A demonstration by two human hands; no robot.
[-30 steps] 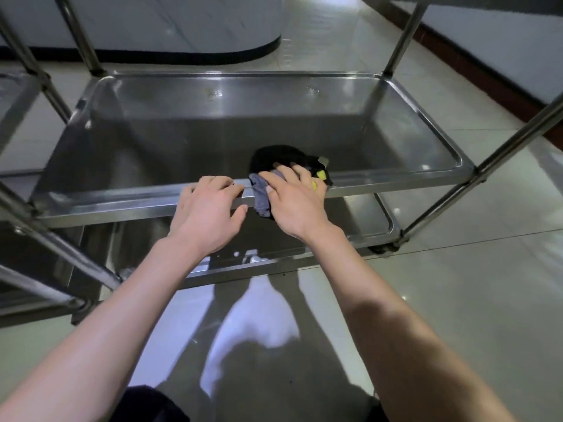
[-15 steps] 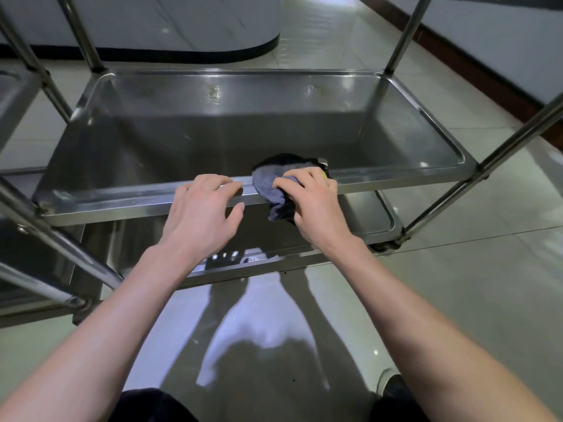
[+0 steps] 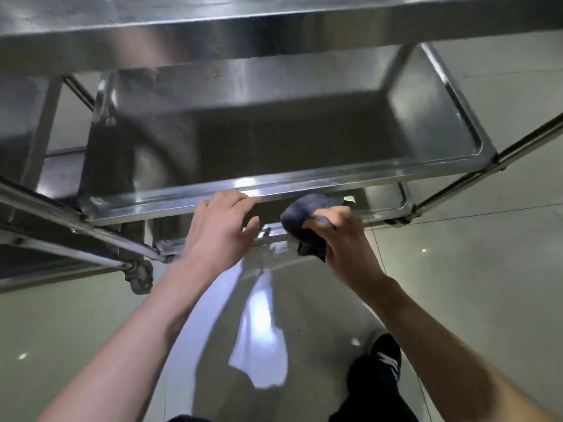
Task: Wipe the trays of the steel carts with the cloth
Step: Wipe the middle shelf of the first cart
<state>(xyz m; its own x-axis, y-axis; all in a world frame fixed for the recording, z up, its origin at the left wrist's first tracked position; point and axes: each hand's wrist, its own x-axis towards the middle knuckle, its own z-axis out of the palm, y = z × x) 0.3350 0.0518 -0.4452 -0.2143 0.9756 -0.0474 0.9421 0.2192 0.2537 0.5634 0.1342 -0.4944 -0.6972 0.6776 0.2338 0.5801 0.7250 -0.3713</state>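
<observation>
The left hand [image 3: 221, 226] rests fingers-flat on the middle tray [image 3: 304, 184] near rim. At its three o'clock, the right hand [image 3: 341, 236] clutches the bunched dark cloth [image 3: 307, 217], fingers curled, just below that rim.

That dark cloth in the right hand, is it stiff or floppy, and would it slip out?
Probably floppy: the cloth bunches and droops below the right hand. It looks light, since curled fingers alone hold it. Slipping seems unlikely, as it appears to be soft fabric wrapped in the grip.
</observation>
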